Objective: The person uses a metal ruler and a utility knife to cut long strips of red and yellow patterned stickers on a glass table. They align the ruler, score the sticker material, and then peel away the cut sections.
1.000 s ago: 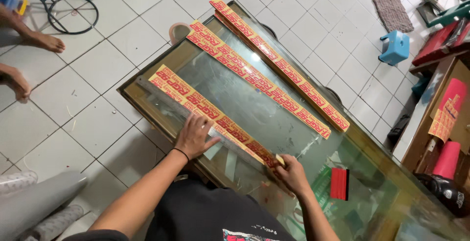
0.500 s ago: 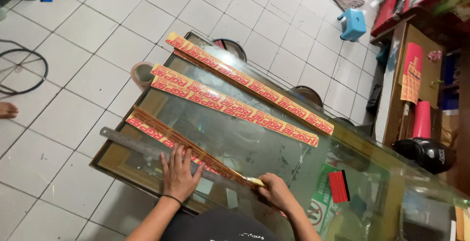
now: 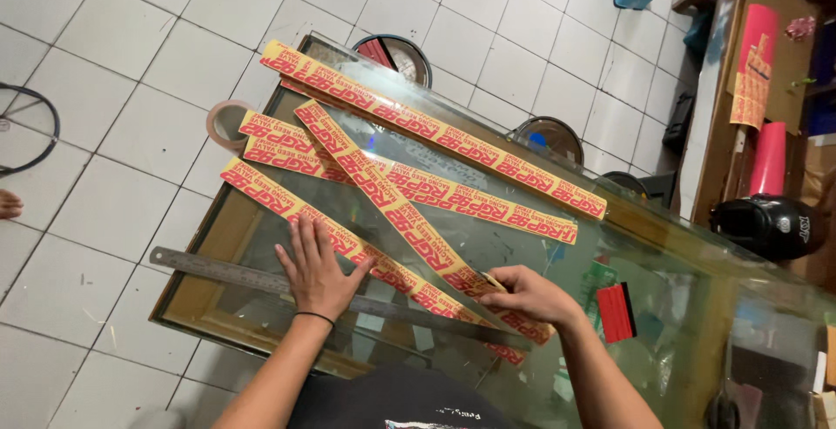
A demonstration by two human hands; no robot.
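Several long yellow sticker strips with red print lie on a glass table top (image 3: pixel 662 246). My left hand (image 3: pixel 315 270) presses flat, fingers spread, on the nearest strip (image 3: pixel 287 206) and on a long steel ruler (image 3: pixel 218 270) that lies along it. My right hand (image 3: pixel 531 296) is closed on a small yellow-handled cutter (image 3: pixel 493 283) at the lower end of a strip (image 3: pixel 392 211) that lies slantwise across the others. Two more strips, a long one (image 3: pixel 435 133) and a middle one (image 3: pixel 470 198), lie farther out.
A red squeegee (image 3: pixel 616 312) rests on the glass to the right of my right hand. A tape roll (image 3: pixel 222 124) sits at the table's left corner. A black helmet (image 3: pixel 766 224), red rolls and a wooden shelf stand at right. White tiled floor surrounds the table.
One strip now lies slantwise across the others with my right hand at its lower end. The ruler shows more fully under my left hand. The view has shifted closer.
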